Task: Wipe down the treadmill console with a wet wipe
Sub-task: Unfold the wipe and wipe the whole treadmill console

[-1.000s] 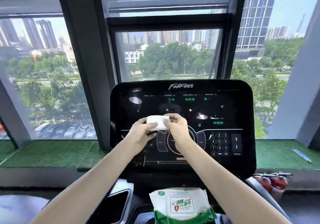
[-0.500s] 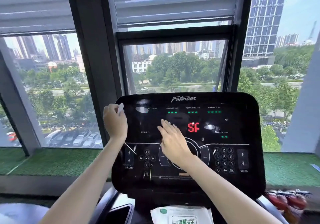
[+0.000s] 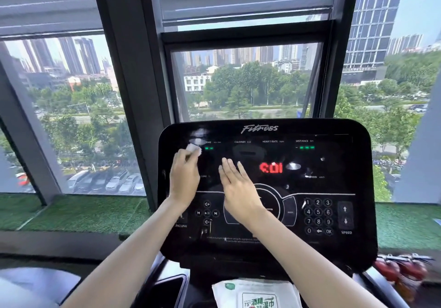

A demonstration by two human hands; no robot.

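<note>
The black treadmill console (image 3: pixel 334 164) fills the middle of the head view, with red digits lit at its centre. My left hand (image 3: pixel 185 176) holds a folded white wet wipe (image 3: pixel 193 149) at its fingertips and presses it on the console's upper left, near the TIME readout. My right hand (image 3: pixel 236 188) lies flat on the panel beside it, fingers straight, just left of the red digits and above the round dial.
A white and green wet wipe pack (image 3: pixel 256 294) lies on the tray below the console. A dark cup holder (image 3: pixel 167 288) sits to its left. Red fire extinguishers (image 3: pixel 401 272) stand at lower right. Windows and green turf ledges (image 3: pixel 83 214) lie behind.
Both hands held the wipe together at the console's centre a second ago. The left hand then took it to the upper left edge and has now slid it rightward onto the panel. The right hand stayed flat.
</note>
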